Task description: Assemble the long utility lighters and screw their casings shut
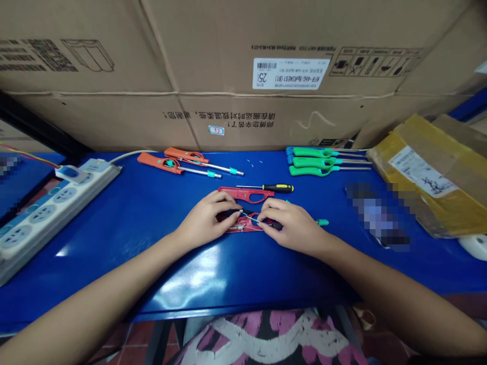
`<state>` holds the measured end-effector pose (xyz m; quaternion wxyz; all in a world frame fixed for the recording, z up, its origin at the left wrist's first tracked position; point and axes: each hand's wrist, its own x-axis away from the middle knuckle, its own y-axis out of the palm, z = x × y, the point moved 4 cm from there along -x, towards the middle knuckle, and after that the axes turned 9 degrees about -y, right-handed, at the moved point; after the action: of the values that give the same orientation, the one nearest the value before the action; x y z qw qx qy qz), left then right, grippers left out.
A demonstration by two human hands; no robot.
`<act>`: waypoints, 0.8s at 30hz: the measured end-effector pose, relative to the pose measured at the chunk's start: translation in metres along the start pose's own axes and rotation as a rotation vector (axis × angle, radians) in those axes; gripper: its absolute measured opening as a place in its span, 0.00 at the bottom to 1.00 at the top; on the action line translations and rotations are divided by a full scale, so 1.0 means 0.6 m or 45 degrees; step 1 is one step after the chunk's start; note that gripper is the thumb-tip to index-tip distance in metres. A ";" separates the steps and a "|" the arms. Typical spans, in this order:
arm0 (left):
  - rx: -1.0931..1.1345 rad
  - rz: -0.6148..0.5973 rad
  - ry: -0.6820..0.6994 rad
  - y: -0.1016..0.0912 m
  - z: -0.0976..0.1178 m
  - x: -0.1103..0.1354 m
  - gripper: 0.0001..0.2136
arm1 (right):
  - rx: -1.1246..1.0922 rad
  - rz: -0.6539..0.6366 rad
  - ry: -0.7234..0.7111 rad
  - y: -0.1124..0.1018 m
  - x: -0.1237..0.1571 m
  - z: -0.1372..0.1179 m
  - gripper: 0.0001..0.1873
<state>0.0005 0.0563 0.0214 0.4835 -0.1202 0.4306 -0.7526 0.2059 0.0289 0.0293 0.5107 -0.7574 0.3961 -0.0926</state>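
An opened red lighter half [251,223] lies on the blue table, its inside facing up with small parts in it. Directly above this half, my left hand [207,218] pinches the end of a thin pale wire [246,215] beside a small dark piece. My right hand [291,225] is closed on the wire's other side, and a dark part shows beneath its fingers; what that part is I cannot tell. Behind both hands rests the other red casing half [247,194], with a black-and-yellow screwdriver [279,188] along it. A teal tip [322,222] sticks out past my right hand.
Orange lighters [162,162] with metal tubes lie at the back left, green lighters [310,162] at the back right. A power strip [57,203] runs along the left. To the right are a blurred phone [376,215] and a taped cardboard box [422,172]. Large cartons [213,61] stand behind.
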 end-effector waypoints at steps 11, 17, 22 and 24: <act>0.094 -0.001 -0.011 0.003 -0.003 -0.003 0.06 | -0.098 -0.009 0.043 0.002 0.001 0.000 0.07; 0.087 0.084 0.101 -0.005 0.004 -0.001 0.06 | 0.061 0.126 0.259 -0.047 0.010 0.022 0.13; 0.078 0.138 0.234 -0.013 0.019 0.002 0.06 | 0.316 -0.077 0.440 -0.071 0.025 0.049 0.15; 0.076 0.139 0.277 -0.015 0.023 0.003 0.06 | 0.359 -0.134 0.473 -0.069 0.027 0.056 0.11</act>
<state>0.0022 0.0487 0.0360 0.4776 0.0002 0.4638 -0.7462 0.2559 0.0481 0.0444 0.5243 -0.6682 0.4263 -0.3112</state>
